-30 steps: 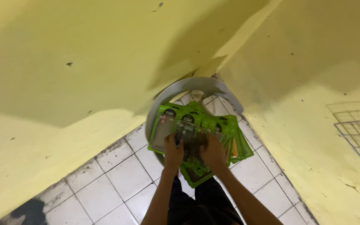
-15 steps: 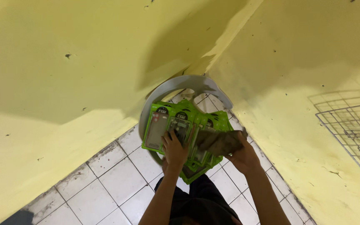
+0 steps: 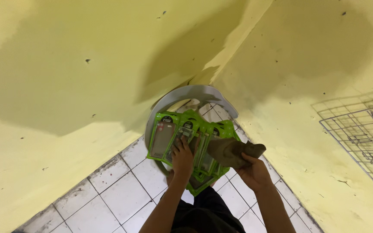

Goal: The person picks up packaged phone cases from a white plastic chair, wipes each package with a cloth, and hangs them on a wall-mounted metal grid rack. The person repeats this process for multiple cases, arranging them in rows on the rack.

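White tiled floor [image 3: 121,194] with dark grout — a grey round basin [image 3: 182,97] stands in its corner

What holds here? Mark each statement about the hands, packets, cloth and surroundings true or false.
1. The left hand rests on the green packets. True.
2. The right hand holds a blue sponge. False: it grips a grey-brown cloth.
3. The floor is wooden. False: pale square tiles.
4. A wire grid hangs on the yellow wall. True.
5. A grey basin sits under the packets. True.
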